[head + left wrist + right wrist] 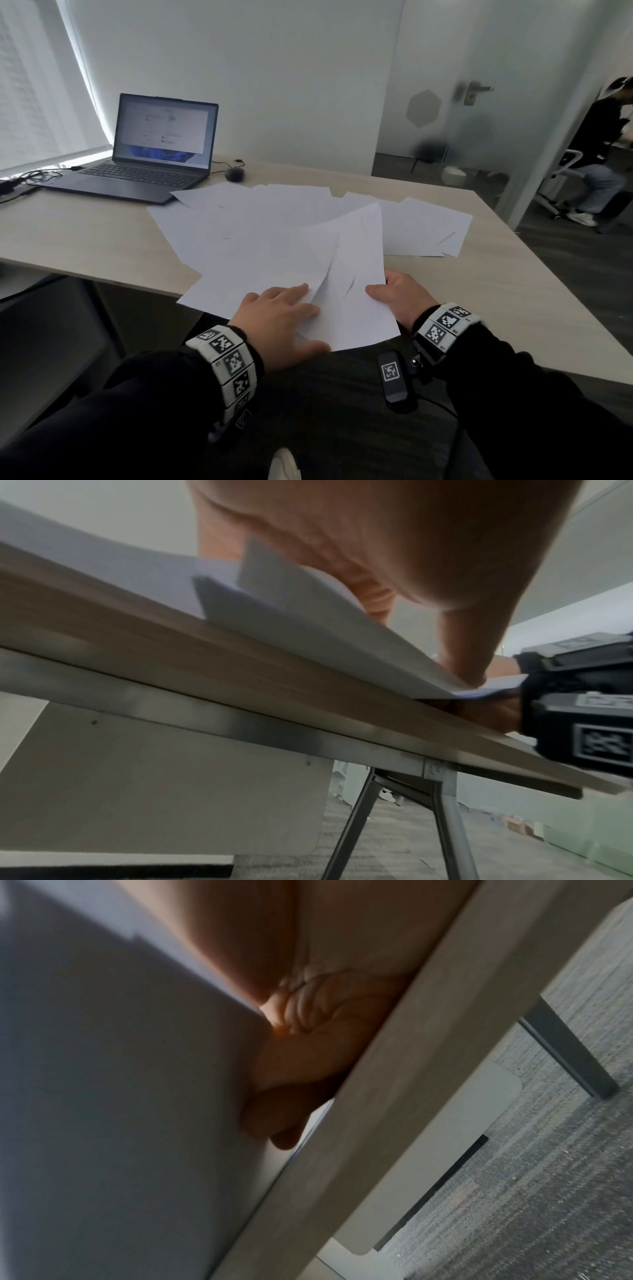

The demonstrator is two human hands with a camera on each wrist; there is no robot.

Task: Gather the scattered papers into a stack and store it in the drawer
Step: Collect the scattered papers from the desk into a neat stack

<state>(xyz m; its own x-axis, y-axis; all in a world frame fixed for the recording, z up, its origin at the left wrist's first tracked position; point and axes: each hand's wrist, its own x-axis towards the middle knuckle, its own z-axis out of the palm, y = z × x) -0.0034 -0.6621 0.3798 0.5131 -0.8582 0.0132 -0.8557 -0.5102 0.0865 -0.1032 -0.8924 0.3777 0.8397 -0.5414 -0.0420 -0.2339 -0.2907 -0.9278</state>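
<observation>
Several white papers (260,222) lie fanned and overlapping across the light wooden table (85,233). A few sheets (356,274) at the near edge are raised and bowed, overhanging the table. My left hand (281,315) lies flat on their lower left part, fingers straight and pressing down. The left wrist view shows that hand (394,547) on the sheets (308,620) at the table edge (171,647). My right hand (397,298) pinches the sheets' right edge, thumb on top. Its fingers (291,1083) curl under the paper (120,1096). No drawer shows plainly.
An open laptop (150,150) with cables stands at the table's far left, with a dark mouse (234,174) beside it. A seated person (596,154) is beyond the glass door at the right. A black tagged device (392,380) hangs at my lap. A white panel (171,791) stands under the table.
</observation>
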